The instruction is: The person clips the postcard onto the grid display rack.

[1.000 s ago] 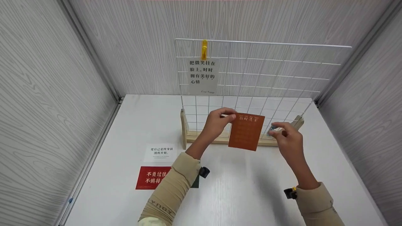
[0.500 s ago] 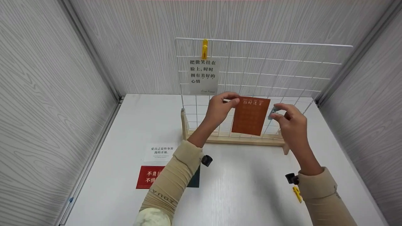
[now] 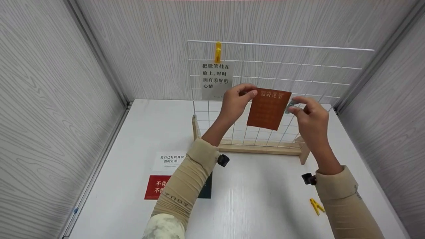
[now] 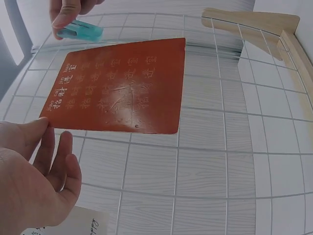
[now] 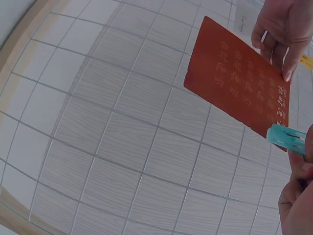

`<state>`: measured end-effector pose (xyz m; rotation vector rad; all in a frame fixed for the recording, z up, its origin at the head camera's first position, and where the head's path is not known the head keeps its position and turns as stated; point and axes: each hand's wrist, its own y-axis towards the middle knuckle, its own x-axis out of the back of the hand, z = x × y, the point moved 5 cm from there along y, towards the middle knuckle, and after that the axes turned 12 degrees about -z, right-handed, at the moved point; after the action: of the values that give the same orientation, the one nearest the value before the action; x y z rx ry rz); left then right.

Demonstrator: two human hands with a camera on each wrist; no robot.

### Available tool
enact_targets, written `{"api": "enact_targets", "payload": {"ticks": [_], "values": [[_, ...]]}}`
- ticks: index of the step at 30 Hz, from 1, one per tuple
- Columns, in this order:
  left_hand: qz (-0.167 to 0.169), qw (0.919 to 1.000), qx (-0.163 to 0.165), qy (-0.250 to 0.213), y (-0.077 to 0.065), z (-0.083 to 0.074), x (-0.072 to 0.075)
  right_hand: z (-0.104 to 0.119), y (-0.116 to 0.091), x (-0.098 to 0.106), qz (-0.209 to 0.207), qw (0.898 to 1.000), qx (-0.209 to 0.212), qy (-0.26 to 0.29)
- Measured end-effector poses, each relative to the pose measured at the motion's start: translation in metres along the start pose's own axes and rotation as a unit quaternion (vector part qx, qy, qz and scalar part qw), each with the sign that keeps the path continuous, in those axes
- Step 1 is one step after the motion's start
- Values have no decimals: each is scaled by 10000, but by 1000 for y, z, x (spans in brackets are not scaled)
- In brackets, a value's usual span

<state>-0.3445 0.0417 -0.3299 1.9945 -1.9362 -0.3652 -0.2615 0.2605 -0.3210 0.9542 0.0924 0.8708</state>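
Observation:
My left hand (image 3: 235, 102) pinches the top left corner of an orange-red card (image 3: 269, 109) with pale lettering along its top. The card hangs in front of the white wire grid (image 3: 292, 46). In the left wrist view the left thumb and a finger grip the card's corner (image 4: 117, 88), the other fingers curling loosely below. Just right of the card, my right hand (image 3: 311, 116) pinches a teal clothespin (image 3: 291, 107) between thumb and fingers. From the right wrist, the clothespin (image 5: 286, 137) overlaps the card's top corner.
A yellow clothespin (image 3: 217, 52) fixes a white lettered card (image 3: 212, 79) to the grid's upper left. The grid stands on a wooden base (image 3: 259, 148). On the table lie a white card (image 3: 167, 162), a red card (image 3: 154, 189), a dark card (image 3: 206, 187) and a yellow clothespin (image 3: 317, 206).
Both hands have risen up the grid, carrying the orange-red card and the teal clothespin higher. The yellow clothespin on the table has come into view beside the right forearm.

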Motion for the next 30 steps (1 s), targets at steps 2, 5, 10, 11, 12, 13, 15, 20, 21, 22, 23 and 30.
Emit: {"api": "enact_targets", "payload": {"ticks": [2, 5, 10, 11, 12, 13, 15, 20, 21, 22, 23, 30], "values": [[-53, 10000, -58, 27, 3, -4, -1, 2, 3, 0, -44, 10000, 4, 54], [-133, 9998, -101, 99, 7, -9, -1, 5, 9, -1, -125, 9998, 31, 140], [-189, 9993, -222, 239, 14, -18, -1, 13, 22, -3, -339, 9989, -9, 325], [-198, 9991, -275, 258, 15, -20, -1, 14, 26, -3, -373, 9986, -59, 369], [-218, 9988, -330, 271, 16, -22, -1, 16, 29, -4, -401, 9983, -103, 401], [-233, 9986, -379, 291, 17, -23, -1, 17, 32, -5, -423, 9980, -178, 436], [-300, 9979, -469, 331, 19, -26, -1, 19, 39, -8, -463, 9970, -330, 517], [-492, 9963, -574, 399, 25, -30, 2, 25, 55, -17, -615, 9941, -452, 764], [-526, 9961, -578, 404, 26, -30, 3, 26, 58, -19, -660, 9934, -419, 840], [-564, 9956, -613, 427, 27, -31, 3, 28, 60, -21, -711, 9924, -391, 926], [-607, 9950, -643, 462, 27, -32, 3, 30, 63, -22, -764, 9913, -360, 1010], [-831, 9914, -683, 742, 30, -39, 3, 40, 76, -28, -1102, 9836, -258, 1404]]}}
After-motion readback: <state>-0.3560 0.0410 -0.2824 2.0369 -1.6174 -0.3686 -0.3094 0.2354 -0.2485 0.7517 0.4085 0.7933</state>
